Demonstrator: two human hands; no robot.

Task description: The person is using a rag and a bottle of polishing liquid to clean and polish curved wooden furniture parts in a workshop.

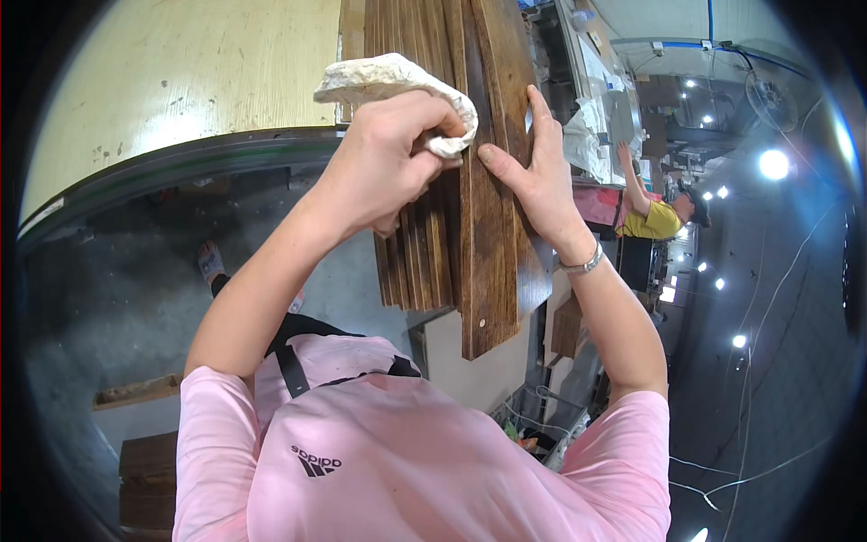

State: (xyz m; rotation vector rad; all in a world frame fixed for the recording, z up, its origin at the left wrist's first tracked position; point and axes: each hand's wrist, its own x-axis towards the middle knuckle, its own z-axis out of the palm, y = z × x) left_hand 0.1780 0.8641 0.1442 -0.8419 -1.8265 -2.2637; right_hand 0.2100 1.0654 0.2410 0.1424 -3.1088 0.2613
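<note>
A dark brown wooden board stands out in front of me, its near end jutting toward my body. My left hand grips a crumpled off-white cloth, pressing a fold of it against the board's left edge. On the board's right side lies my right hand, thumb and fingers spread on the wood, with a metal band round its wrist. Left of this board, several more brown boards are stacked side by side, partly under my left hand.
A pale yellow tabletop with a dark edge fills the far left. Farther right, a person in a yellow top works by a cluttered bench. Low on the left lie brown wooden pieces. A fan stands far right.
</note>
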